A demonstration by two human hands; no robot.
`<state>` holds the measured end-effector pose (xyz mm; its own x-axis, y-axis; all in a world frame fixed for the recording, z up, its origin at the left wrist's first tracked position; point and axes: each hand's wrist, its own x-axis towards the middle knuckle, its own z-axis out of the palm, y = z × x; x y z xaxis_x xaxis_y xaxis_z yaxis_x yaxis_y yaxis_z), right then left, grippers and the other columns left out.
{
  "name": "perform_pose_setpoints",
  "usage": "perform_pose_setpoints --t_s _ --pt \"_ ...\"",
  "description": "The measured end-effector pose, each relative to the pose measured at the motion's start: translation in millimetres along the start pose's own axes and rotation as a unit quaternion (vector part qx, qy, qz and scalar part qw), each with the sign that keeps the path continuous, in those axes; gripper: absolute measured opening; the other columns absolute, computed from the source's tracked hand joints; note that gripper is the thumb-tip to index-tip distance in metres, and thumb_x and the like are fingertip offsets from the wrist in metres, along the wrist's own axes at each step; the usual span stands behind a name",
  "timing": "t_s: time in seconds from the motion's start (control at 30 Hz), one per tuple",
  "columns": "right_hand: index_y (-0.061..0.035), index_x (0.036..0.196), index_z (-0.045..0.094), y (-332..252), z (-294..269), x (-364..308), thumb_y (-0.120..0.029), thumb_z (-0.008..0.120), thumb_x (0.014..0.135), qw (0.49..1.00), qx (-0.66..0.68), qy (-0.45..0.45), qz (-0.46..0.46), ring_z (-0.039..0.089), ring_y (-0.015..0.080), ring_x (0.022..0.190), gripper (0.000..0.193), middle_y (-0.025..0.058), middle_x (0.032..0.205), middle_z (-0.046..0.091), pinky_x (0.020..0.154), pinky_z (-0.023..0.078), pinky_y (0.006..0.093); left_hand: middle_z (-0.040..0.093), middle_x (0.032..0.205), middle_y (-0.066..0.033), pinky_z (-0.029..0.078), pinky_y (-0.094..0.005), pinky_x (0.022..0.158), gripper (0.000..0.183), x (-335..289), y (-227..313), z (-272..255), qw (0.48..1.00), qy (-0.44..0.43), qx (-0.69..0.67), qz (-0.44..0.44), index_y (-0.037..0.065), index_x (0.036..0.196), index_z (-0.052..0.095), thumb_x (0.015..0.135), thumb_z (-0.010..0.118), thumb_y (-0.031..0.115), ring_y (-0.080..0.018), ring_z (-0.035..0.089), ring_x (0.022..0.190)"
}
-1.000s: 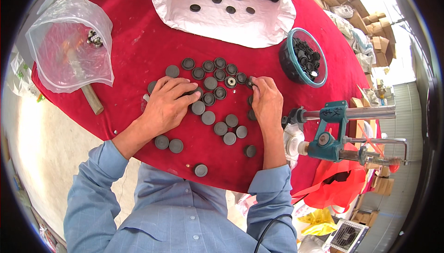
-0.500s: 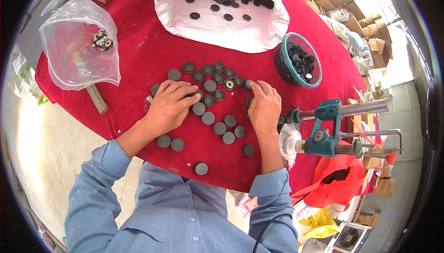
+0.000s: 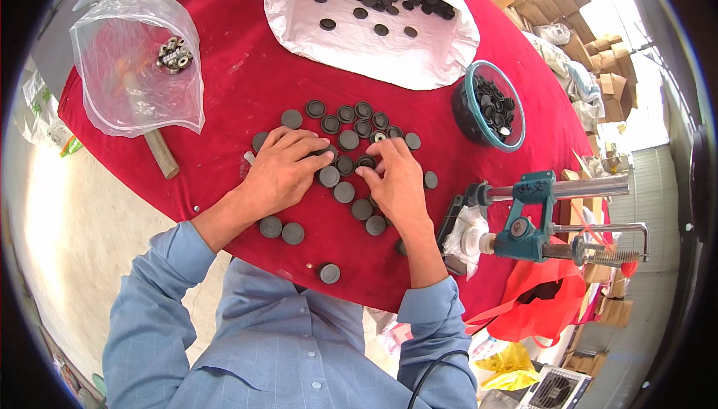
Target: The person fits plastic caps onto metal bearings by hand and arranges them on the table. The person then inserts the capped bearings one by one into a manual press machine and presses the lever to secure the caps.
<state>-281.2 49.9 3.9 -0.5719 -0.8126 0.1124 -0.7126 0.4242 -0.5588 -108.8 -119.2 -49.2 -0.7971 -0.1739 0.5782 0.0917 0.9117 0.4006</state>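
Several dark round discs (image 3: 345, 192) lie in loose rows on a red cloth-covered table (image 3: 247, 80). My left hand (image 3: 284, 173) rests palm down on the left side of the group, its fingertips touching discs near the middle. My right hand (image 3: 396, 185) lies just to the right, with thumb and forefinger closed around one dark disc (image 3: 366, 161) in the middle row. The two hands almost meet. A few discs (image 3: 282, 229) lie apart near the table's front edge, and some are hidden under my palms.
A white sack (image 3: 389, 57) with more discs lies open at the back. A teal bowl (image 3: 465, 114) full of discs stands at right. A clear plastic bag (image 3: 120, 95) holds small metal parts, by a wooden handle (image 3: 161, 153). A blue-green hand press (image 3: 527, 218) is clamped at the right edge.
My right hand has slid left from the disc group's right edge toward its middle, close to my left hand. My left hand has barely moved.
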Motion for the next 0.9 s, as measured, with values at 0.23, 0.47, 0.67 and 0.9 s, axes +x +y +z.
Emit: perform_pose_setpoints --t_s 0.23,0.47,0.67,0.9 --pt "-0.0008 0.109 0.075 23 -14 25 0.004 0.079 0.087 0.983 -0.027 0.167 -0.073 0.075 0.024 0.079 0.024 0.0131 0.096 0.074 0.071 0.06 0.0345 0.072 0.13 -0.0079 0.049 -0.0493 0.105 0.044 1 -1 3 1.0 0.003 -0.008 0.004 0.01 0.122 0.076 0.08 0.074 -0.004 -0.0293 0.066 0.125" --pt "-0.0037 0.107 0.075 29 2 24 0.0 0.076 0.089 0.978 -0.09 0.15 -0.112 0.074 0.0337 0.095 0.018 0.0102 0.108 0.073 0.081 0.061 0.0446 0.07 0.126 -0.0077 0.047 -0.0496 0.107 0.036 3 1 2 1.0 -0.004 0.001 -0.001 0.007 0.117 0.078 0.081 0.076 0.0 -0.0286 0.064 0.125" --pt "-0.0033 0.106 0.077 35 3 24 0.004 0.076 0.088 0.971 -0.083 0.171 -0.144 0.076 0.0319 0.091 0.02 0.0109 0.106 0.075 0.08 0.062 0.0396 0.07 0.127 -0.0079 0.047 -0.0498 0.107 0.036 2 0 2 1.0 -0.007 0.001 -0.004 0.007 0.116 0.078 0.08 0.076 0.0 -0.0292 0.063 0.125" --pt "-0.0037 0.107 0.078 38 8 24 0.001 0.078 0.088 0.969 -0.112 0.168 -0.145 0.075 0.0315 0.087 0.02 0.0106 0.101 0.074 0.077 0.062 0.0406 0.07 0.127 -0.008 0.047 -0.0495 0.107 0.037 3 1 1 1.0 -0.005 -0.001 -0.003 0.007 0.116 0.078 0.08 0.077 -0.001 -0.0289 0.063 0.125"
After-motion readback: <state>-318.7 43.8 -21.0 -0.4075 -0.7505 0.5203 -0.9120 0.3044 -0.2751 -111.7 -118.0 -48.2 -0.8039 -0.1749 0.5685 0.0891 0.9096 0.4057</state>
